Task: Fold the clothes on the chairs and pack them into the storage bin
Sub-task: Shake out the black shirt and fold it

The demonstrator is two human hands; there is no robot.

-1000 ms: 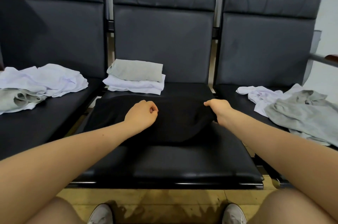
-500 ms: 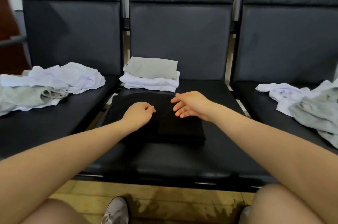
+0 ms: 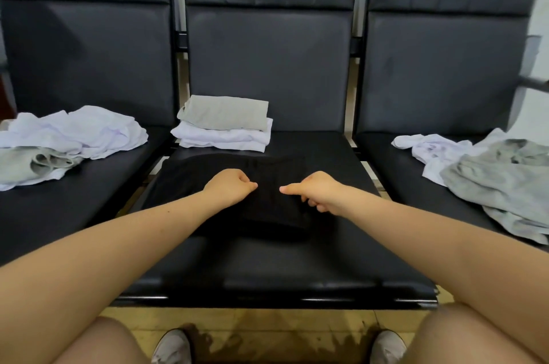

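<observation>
Black garment (image 3: 267, 203) lies mid-frame; left hand (image 3: 230, 189) rests fisted on it, right hand (image 3: 319, 192) pinches its edge.

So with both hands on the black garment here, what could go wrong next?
The black garment blends into the dark middle seat, so an uneven fold edge could be missed. The folded stack lies just behind it; pushing the garment back might topple it. No storage bin is in view, so packing means a carry.
</observation>
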